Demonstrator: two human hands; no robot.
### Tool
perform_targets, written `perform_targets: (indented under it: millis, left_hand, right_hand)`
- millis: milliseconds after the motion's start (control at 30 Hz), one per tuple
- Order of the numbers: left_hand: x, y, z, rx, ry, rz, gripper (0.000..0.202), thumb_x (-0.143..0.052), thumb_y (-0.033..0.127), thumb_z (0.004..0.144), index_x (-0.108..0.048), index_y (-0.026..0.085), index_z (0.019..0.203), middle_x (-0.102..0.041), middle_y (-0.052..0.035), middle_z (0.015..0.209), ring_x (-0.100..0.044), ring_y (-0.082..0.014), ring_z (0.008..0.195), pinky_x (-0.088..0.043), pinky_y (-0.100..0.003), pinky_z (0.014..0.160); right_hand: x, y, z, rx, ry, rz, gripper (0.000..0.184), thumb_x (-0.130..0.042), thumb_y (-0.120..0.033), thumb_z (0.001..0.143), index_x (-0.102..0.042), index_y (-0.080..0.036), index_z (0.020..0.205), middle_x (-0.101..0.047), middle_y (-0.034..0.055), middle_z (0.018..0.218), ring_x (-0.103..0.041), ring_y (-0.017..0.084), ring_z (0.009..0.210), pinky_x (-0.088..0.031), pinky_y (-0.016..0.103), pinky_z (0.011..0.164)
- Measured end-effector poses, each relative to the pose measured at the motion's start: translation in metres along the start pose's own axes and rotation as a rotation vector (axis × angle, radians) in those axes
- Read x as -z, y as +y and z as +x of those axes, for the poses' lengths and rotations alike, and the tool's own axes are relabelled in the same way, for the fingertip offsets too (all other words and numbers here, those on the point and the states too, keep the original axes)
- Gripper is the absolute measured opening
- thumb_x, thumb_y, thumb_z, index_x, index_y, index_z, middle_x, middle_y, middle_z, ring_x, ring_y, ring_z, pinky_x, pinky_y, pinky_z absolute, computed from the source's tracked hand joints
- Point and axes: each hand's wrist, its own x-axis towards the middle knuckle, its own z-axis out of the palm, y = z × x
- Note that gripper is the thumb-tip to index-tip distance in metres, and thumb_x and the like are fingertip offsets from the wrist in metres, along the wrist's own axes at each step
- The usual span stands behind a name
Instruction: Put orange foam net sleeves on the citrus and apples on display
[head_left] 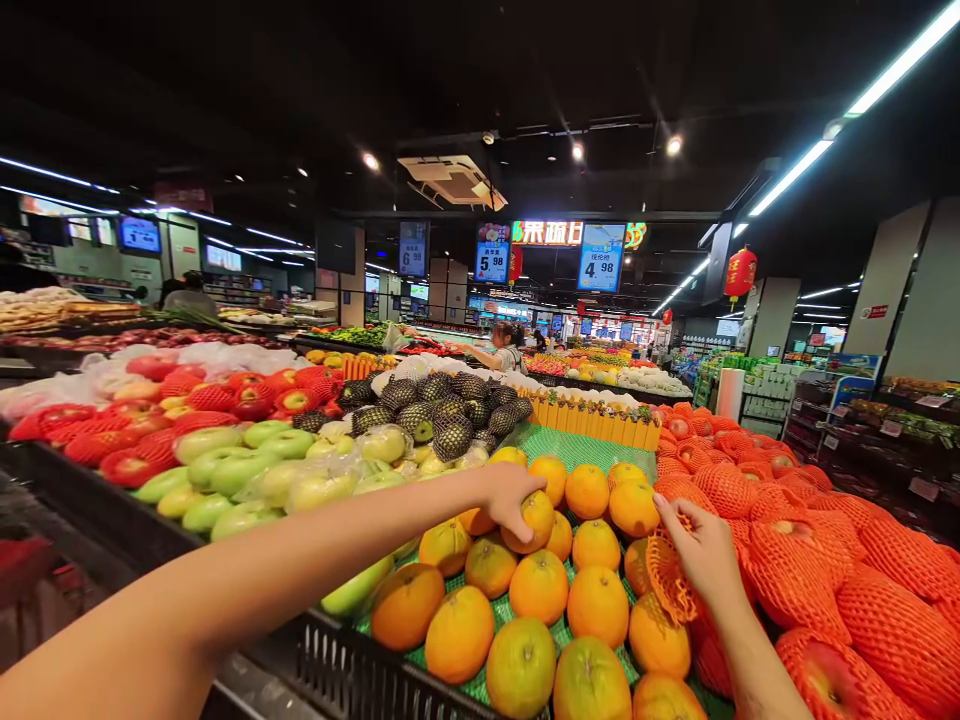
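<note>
My left hand (508, 492) reaches across from the left, its thumb and fingers closed around an orange (537, 517) among the other oranges (598, 605). An orange foam net sleeve (666, 572) hangs from my right hand (703, 548), pinched between thumb and fingers. The sleeve looks empty and sits over the right edge of the oranges. Under the fruit lies green netted matting (574, 446). Some oranges near the front have greenish skin. The far fingertips of my left hand are hidden behind the orange.
Apples in red foam nets (795, 550) are heaped on the right. Green apples (232, 468) and dark net-wrapped fruit (431, 410) lie to the left. A black crate edge (352, 668) runs along the front. A low yellow fence (592, 420) borders the back; a person (504, 350) stands beyond.
</note>
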Motion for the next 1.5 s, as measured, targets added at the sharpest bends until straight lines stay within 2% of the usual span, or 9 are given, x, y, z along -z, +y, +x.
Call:
perform_targets:
  millis: [200, 300, 533, 767, 933, 1067, 1133, 1233, 1500]
  left_hand:
    - [-0.007, -0.007, 0.002, -0.106, 0.081, -0.052, 0.091, -0.078, 0.08, 0.057, -0.061, 0.015, 0.119, -0.068, -0.0182, 0.109, -0.068, -0.0377, 0.088, -0.052, -0.04, 0.075]
    - [-0.011, -0.003, 0.004, -0.142, 0.103, 0.027, 0.103, -0.085, 0.075, 0.048, -0.055, 0.015, 0.125, -0.066, -0.0193, 0.112, -0.068, -0.0384, 0.084, -0.053, -0.042, 0.074]
    - [-0.004, -0.007, 0.003, -0.083, 0.064, -0.015, 0.081, -0.084, 0.073, 0.053, -0.062, 0.02, 0.112, -0.071, -0.0137, 0.09, -0.068, -0.0389, 0.079, -0.051, -0.04, 0.068]
    - [-0.01, -0.018, -0.005, -0.058, 0.097, -0.107, 0.092, -0.084, 0.081, 0.052, -0.062, 0.023, 0.12, -0.071, -0.0131, 0.102, -0.068, -0.037, 0.088, -0.05, -0.038, 0.074]
    - [-0.008, -0.037, -0.026, -0.071, 0.344, -0.213, 0.057, -0.056, 0.074, 0.089, -0.067, 0.022, 0.108, -0.07, -0.0093, 0.109, -0.066, -0.0301, 0.098, -0.048, -0.034, 0.08]
    - [-0.023, -0.044, -0.047, 0.048, 0.367, -0.089, 0.046, -0.036, 0.052, 0.102, -0.066, 0.018, 0.111, -0.066, -0.0131, 0.109, -0.065, -0.0333, 0.1, -0.052, -0.043, 0.086]
    - [-0.038, -0.046, -0.056, 0.066, 0.325, -0.074, 0.043, -0.044, 0.039, 0.097, -0.06, 0.016, 0.129, -0.062, -0.0166, 0.125, -0.062, -0.0364, 0.112, -0.051, -0.05, 0.096]
    - [-0.057, -0.051, -0.067, 0.029, 0.291, -0.169, 0.078, -0.063, 0.036, 0.082, -0.038, 0.013, 0.152, -0.041, -0.0196, 0.154, -0.047, -0.0382, 0.136, -0.043, -0.051, 0.113]
    - [-0.06, -0.066, -0.073, -0.015, 0.299, -0.343, 0.085, -0.079, 0.039, 0.077, -0.042, 0.025, 0.152, -0.041, -0.0111, 0.158, -0.047, -0.0374, 0.139, -0.04, -0.048, 0.116]
  right_hand:
    - [-0.001, 0.002, 0.001, -0.007, -0.013, -0.009, 0.059, -0.049, -0.073, 0.087, -0.044, -0.021, 0.061, -0.033, -0.0042, 0.059, -0.033, 0.014, 0.057, -0.028, 0.027, 0.059]
    - [-0.002, 0.003, 0.001, -0.012, -0.025, 0.01, 0.06, -0.05, -0.075, 0.085, -0.045, -0.02, 0.062, -0.036, -0.0036, 0.06, -0.036, 0.015, 0.058, -0.029, 0.028, 0.06]
    - [-0.004, 0.012, 0.002, -0.028, -0.049, -0.019, 0.06, -0.051, -0.075, 0.085, -0.042, -0.021, 0.062, -0.032, -0.0042, 0.059, -0.033, 0.015, 0.057, -0.028, 0.028, 0.058]
    - [-0.011, 0.016, 0.002, 0.0, -0.053, -0.027, 0.062, -0.048, -0.077, 0.087, -0.042, -0.021, 0.062, -0.035, -0.0037, 0.06, -0.036, 0.015, 0.057, -0.029, 0.029, 0.059]
    - [-0.009, 0.014, 0.002, -0.01, -0.07, -0.033, 0.06, -0.048, -0.075, 0.088, -0.044, -0.021, 0.062, -0.036, -0.0037, 0.06, -0.036, 0.015, 0.057, -0.029, 0.028, 0.06]
    - [-0.009, 0.013, 0.002, -0.014, -0.076, -0.023, 0.059, -0.047, -0.074, 0.088, -0.044, -0.021, 0.061, -0.036, -0.0034, 0.059, -0.036, 0.015, 0.058, -0.029, 0.029, 0.06]
    - [-0.01, 0.013, 0.002, -0.018, -0.068, -0.028, 0.059, -0.047, -0.074, 0.088, -0.044, -0.021, 0.061, -0.034, -0.0034, 0.059, -0.035, 0.015, 0.058, -0.028, 0.029, 0.059]
    - [-0.01, 0.015, 0.002, -0.015, -0.062, -0.031, 0.058, -0.048, -0.073, 0.088, -0.044, -0.021, 0.061, -0.033, -0.0034, 0.059, -0.035, 0.015, 0.059, -0.028, 0.029, 0.06]
    - [-0.007, 0.015, 0.001, -0.013, -0.071, 0.014, 0.057, -0.05, -0.071, 0.09, -0.044, -0.021, 0.063, -0.039, -0.0028, 0.062, -0.04, 0.016, 0.061, -0.031, 0.029, 0.063]
